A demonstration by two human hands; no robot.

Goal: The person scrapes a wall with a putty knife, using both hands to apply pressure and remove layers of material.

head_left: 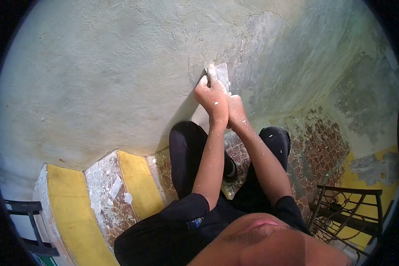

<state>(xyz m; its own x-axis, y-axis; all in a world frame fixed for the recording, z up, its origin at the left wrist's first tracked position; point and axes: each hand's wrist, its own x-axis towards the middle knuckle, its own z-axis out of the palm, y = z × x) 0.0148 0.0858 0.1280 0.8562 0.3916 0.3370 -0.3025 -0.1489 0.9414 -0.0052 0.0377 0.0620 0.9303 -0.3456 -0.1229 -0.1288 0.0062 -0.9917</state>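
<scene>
A flat metal scraper (224, 75) lies with its wide blade against the painted wall (119, 80). My left hand (213, 95) is closed on it, one finger stretched along the blade toward the edge. Just below and to the right, my right hand (236, 108) is closed where the handle would be; the handle itself is hidden by my hands. Pale flakes and dust cling to both hands and forearms. Around the blade the wall shows a rough, partly stripped patch.
Yellow-edged steps (71, 199) descend at the left, with paint chips (116, 187) scattered on them. Brown patterned floor tiles (326, 144), speckled with debris, lie at the right. A black metal railing (346, 213) stands at lower right, another dark rail (35, 226) at lower left.
</scene>
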